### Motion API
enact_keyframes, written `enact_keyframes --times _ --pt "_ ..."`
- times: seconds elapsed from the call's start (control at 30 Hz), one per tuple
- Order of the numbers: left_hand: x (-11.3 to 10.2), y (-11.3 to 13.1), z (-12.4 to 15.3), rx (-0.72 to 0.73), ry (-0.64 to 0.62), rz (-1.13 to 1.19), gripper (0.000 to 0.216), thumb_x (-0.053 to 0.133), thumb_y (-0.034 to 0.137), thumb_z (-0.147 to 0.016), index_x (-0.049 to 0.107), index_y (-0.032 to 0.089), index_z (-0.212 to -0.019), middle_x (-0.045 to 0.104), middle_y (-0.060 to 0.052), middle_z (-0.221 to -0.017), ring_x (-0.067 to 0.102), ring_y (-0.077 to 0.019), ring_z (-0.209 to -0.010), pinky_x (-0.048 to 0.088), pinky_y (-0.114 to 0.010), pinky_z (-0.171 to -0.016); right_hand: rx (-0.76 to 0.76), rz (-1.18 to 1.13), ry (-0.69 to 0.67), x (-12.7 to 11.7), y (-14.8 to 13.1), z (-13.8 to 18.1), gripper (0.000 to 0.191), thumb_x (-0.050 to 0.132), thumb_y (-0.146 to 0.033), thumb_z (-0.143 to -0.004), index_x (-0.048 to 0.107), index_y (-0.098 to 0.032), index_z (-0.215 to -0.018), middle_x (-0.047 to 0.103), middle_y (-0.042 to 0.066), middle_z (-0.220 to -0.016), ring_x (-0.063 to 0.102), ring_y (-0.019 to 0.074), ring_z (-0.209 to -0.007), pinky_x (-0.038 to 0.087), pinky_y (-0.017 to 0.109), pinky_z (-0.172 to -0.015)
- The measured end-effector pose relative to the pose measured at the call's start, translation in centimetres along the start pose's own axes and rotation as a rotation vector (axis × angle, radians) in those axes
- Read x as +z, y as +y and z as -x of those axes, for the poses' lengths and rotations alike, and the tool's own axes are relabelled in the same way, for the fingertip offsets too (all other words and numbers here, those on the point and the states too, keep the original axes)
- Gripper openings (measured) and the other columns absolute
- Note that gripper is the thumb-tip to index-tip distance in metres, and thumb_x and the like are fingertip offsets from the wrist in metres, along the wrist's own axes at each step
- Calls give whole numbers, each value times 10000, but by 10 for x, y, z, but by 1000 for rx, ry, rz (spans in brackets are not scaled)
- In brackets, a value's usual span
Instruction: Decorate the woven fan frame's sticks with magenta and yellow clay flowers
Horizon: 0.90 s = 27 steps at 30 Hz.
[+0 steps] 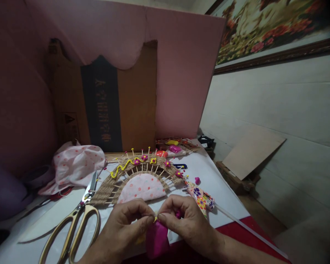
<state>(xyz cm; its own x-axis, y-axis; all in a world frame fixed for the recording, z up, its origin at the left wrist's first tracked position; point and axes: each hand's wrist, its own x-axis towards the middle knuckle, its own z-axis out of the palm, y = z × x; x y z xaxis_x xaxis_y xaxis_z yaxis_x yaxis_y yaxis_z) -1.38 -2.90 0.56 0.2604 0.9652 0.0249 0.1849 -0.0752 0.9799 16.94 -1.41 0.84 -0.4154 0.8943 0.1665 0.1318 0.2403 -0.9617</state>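
Pinching a tiny yellow bit (155,219) between them, the left hand (123,223) and right hand (187,220) meet fingertip to fingertip, each closed on one end of it. A magenta packet (156,240) sits just below the pinch. The woven arch (110,187) lies just beyond it, with gold scissors (71,227) to its left and a patterned tool (202,200) to its right. So small a piece probably wants light, even pressure and short rolling strokes, worked low over the table so any crumb lands in sight.
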Motion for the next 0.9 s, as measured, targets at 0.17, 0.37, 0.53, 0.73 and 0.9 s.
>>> enact_keyframes --times 0.17,0.37,0.53,0.73,0.9 --pt "2 6 3 83 -1 -190 244 587 381 -779 664 157 -720 644 -27 -664 558 -137 -638 432 -225 -608 -13 25 -9 0 4 1 233 621 -349 -771 620 -134 -682 503 -22 -578 416 93 -551 329 221 -520" --pt "1 10 5 198 17 -339 246 550 355 -807 669 164 -707 651 -31 -632 572 -131 -593 433 -215 -578 -55 40 -16 1 7 1 255 612 -378 -782 633 -139 -696 516 -20 -570 419 92 -538 328 221 -512" --pt "3 15 7 202 21 -361 242 540 332 -810 650 158 -682 644 -32 -622 567 -130 -593 430 -217 -582 -64 33 -51 2 6 3 247 587 -355 -801 603 -141 -680 495 -24 -565 409 90 -536 313 216 -503" --pt "3 12 6 143 25 -252 237 563 352 -794 661 154 -707 641 -32 -655 558 -134 -628 424 -222 -603 -60 20 -60 -1 8 2 235 586 -339 -805 597 -139 -682 468 -33 -557 385 86 -530 298 211 -494" --pt "-1 5 6 26 47 -20 231 602 373 -770 635 156 -700 587 3 -631 496 -105 -595 395 -207 -566 -17 -2 -14 -7 5 -2 247 602 -366 -790 612 -137 -697 504 -15 -588 415 99 -556 329 227 -530"
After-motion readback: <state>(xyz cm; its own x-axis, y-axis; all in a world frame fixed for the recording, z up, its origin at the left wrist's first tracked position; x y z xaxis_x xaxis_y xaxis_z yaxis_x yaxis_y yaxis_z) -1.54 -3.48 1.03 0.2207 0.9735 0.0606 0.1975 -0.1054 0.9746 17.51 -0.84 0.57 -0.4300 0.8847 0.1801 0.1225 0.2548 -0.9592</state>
